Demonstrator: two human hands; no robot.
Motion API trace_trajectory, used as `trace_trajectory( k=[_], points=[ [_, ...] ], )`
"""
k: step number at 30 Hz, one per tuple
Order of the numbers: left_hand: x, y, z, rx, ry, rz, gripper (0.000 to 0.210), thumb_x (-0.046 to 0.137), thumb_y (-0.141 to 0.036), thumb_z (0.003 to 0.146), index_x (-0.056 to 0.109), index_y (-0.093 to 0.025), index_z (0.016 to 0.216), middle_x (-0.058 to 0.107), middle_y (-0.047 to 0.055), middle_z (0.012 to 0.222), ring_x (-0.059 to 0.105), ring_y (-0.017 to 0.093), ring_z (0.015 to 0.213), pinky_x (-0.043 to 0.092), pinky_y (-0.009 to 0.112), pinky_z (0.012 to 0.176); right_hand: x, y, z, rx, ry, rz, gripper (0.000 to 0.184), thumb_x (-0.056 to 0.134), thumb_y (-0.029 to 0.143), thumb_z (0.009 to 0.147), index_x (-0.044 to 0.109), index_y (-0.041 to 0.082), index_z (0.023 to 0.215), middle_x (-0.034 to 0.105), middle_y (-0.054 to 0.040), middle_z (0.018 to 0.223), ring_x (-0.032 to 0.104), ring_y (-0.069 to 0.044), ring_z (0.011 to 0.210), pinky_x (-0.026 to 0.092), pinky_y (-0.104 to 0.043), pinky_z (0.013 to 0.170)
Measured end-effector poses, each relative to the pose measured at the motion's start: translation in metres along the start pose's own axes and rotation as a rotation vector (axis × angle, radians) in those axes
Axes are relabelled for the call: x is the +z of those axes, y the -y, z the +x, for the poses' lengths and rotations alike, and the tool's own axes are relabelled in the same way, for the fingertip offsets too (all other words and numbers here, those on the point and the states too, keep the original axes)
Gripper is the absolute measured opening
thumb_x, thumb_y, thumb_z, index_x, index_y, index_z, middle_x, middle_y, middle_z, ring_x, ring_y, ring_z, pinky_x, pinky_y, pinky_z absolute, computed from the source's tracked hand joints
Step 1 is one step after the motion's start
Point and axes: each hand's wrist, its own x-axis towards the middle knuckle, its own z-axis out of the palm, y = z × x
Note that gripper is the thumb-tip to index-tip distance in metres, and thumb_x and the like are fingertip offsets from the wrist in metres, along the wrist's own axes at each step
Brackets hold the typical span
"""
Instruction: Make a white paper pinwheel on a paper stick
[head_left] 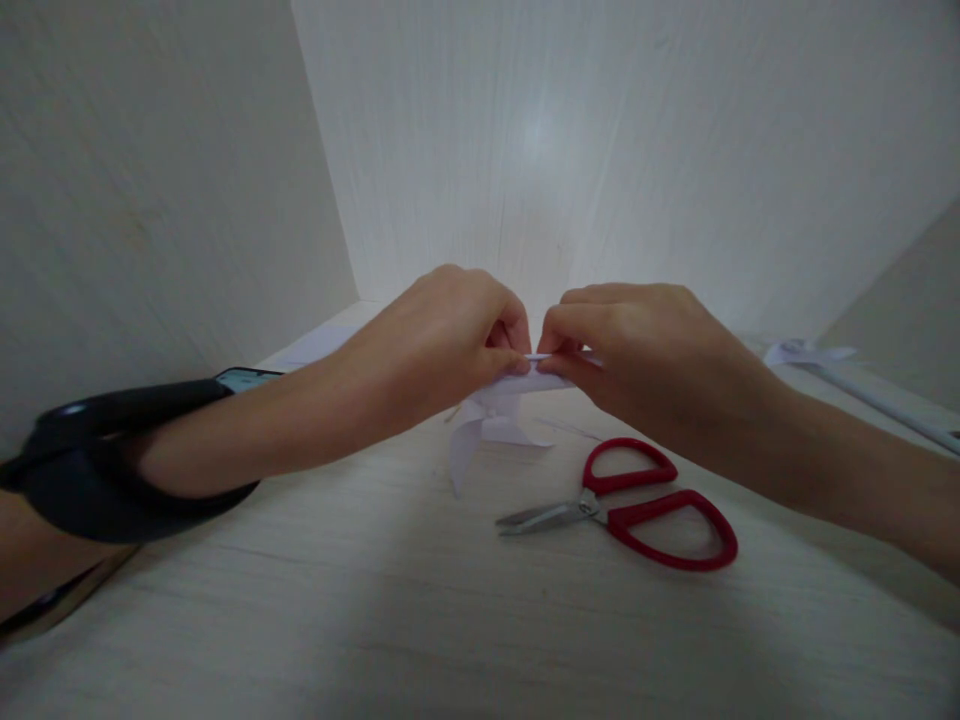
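Note:
Both of my hands hold one sheet of white paper (534, 380) just above the table, its upper edge curled into a narrow roll. My left hand (454, 325) pinches this edge between thumb and fingers. Close beside it, my right hand (637, 335) pinches the same edge, with the fingertips of both hands nearly meeting. Much of the sheet is hidden behind the hands. Below it lies a white paper pinwheel (491, 428) with curved blades, partly covered by the sheet. Scissors with red handles (589, 505) rest nearer to me, blades slightly apart and pointing left.
At the right, another white pinwheel (796, 352) is joined to a white paper stick (885, 400). Flat white paper (319, 345) lies behind my left forearm, near a phone-like device (247, 377). A black band (105, 460) circles my left wrist. Pale walls (600, 120) enclose the table.

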Motion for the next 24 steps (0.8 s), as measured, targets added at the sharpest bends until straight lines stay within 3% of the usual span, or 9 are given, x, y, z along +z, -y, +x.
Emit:
trace_trajectory(
  k=[4,12,15,20,24],
  points=[
    [0.000,-0.001,0.000,-0.025,-0.014,0.025,0.017,0.055,-0.025,0.073,0.071,-0.021,0.067,0.065,-0.004,0.060,0.055,0.010,0.056,0.028,0.024,0.054,0.000,0.000,-0.001,-0.021,-0.049,0.039,0.014,0.057,0.005,0.080,0.061,0.015,0.071,0.059,-0.0026,0.071,0.053,-0.015,0.064,0.029,-0.027,0.058],
    [0.002,0.004,0.001,-0.045,0.006,-0.004,0.014,0.059,-0.029,0.071,0.066,-0.020,0.062,0.062,-0.005,0.055,0.051,0.008,0.050,0.026,0.024,0.051,0.001,0.000,-0.001,-0.075,0.031,0.036,0.019,0.056,-0.001,0.075,0.066,0.015,0.076,0.064,-0.0036,0.074,0.058,-0.018,0.067,0.032,-0.028,0.058],
    [0.001,0.003,0.001,-0.025,0.006,-0.002,0.015,0.060,-0.030,0.072,0.066,-0.021,0.062,0.061,-0.005,0.055,0.049,0.009,0.050,0.025,0.024,0.050,0.001,0.000,0.002,-0.010,0.010,0.084,0.014,0.058,0.004,0.078,0.065,0.015,0.073,0.065,-0.0037,0.074,0.058,-0.017,0.067,0.034,-0.028,0.059],
    [-0.002,0.002,0.002,-0.079,0.056,-0.015,0.018,0.062,-0.033,0.071,0.066,-0.020,0.060,0.056,-0.004,0.048,0.044,0.008,0.045,0.023,0.025,0.049,-0.011,-0.018,0.008,0.081,0.145,0.413,0.013,0.062,0.018,0.082,0.074,0.020,0.080,0.070,0.0017,0.070,0.060,-0.013,0.062,0.037,-0.025,0.056],
    [-0.004,0.004,0.002,-0.131,0.121,-0.043,0.016,0.064,-0.034,0.069,0.067,-0.020,0.062,0.059,-0.003,0.049,0.047,0.009,0.046,0.024,0.026,0.049,-0.019,-0.032,0.009,0.099,0.082,0.432,0.021,0.056,0.026,0.087,0.076,0.021,0.084,0.070,0.0018,0.068,0.058,-0.012,0.057,0.036,-0.025,0.053]
  ],
)
